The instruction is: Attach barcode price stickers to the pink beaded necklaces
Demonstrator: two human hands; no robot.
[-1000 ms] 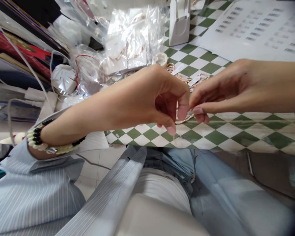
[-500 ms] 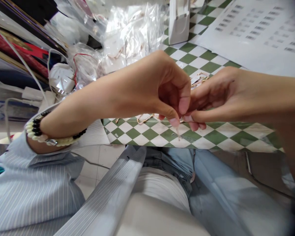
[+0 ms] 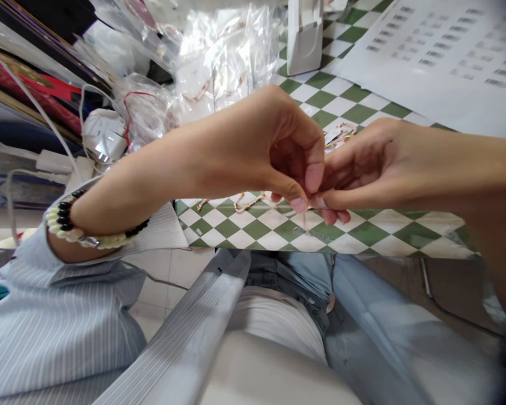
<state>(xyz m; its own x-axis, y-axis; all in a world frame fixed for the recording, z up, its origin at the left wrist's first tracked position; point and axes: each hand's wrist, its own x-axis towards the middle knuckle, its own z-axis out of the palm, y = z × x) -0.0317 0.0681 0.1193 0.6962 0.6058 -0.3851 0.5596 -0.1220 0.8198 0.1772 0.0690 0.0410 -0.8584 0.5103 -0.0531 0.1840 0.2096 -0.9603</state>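
My left hand [image 3: 284, 154] and my right hand [image 3: 362, 174] meet fingertip to fingertip over the near edge of the checkered tabletop [image 3: 365, 233]. Both are closed in a pinch. From my left fingertips dangles a thin, pale, see-through strand [image 3: 306, 223]. Whatever my right thumb and fingers pinch is too small and covered to name. Beneath my left hand a gold and pale beaded chain [image 3: 248, 203] lies on the table. More gold chain pieces with a small white tag [image 3: 335, 135] lie behind my hands, partly covered by them.
Clear plastic bags [image 3: 227, 56] are heaped at the back. A white tape-dispenser-like holder [image 3: 305, 42] stands beside them, left of sheets of printed barcode labels [image 3: 438, 50]. At left are a white plug adapter [image 3: 104, 135], cables and stacked packets.
Both hands keep their pinch at nearly the same spot, with only tiny finger movement. The whole view has shifted very slightly.
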